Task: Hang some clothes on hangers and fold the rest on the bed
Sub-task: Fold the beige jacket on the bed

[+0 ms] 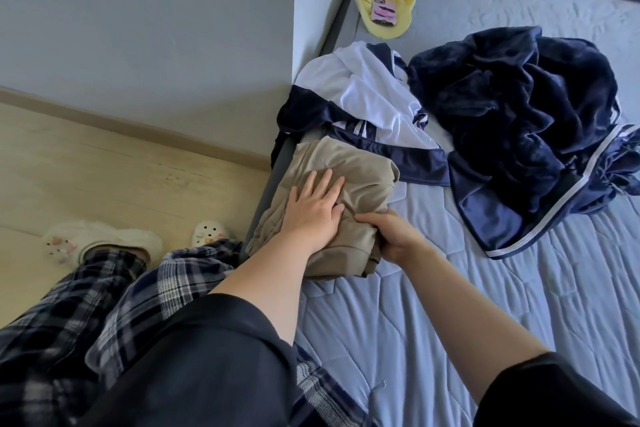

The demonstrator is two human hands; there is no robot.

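The left hand point(313, 210) lies flat, fingers straight, on the folded khaki garment point(346, 159) at the edge of the bed point(450, 288). Just beside it, the right hand point(393, 236) grips the garment's side fold.
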